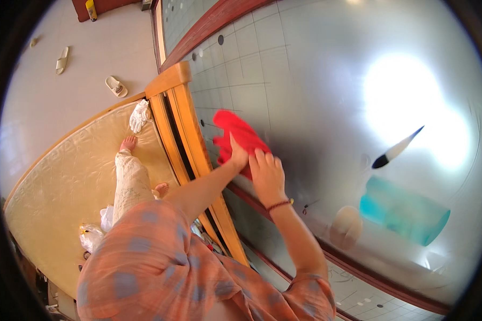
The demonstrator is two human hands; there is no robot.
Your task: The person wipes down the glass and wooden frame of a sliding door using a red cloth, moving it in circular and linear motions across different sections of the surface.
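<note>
A bright red cloth (241, 130) with finger-like lobes, perhaps a fabric glove, is bunched between my hands in front of a frosted glass panel (305, 100). My left hand (237, 155) lies against it with the thumb on top; the fingers are hidden by the red fabric. Beside it, my right hand (267, 176) pinches the cloth's near edge with bent fingers. A dark red beaded bracelet (280, 204) circles the right wrist. Both hands are above the wooden bed headboard (180, 120), close to the glass.
I stand on a plastic-covered mattress (64, 180). White gloves (139, 115) lie near the headboard, and a clear plastic bag (91, 237) lies by my leg. A slipper (116, 86) and another slipper (62, 60) are on the floor. A dark red frame (365, 269) edges the glass.
</note>
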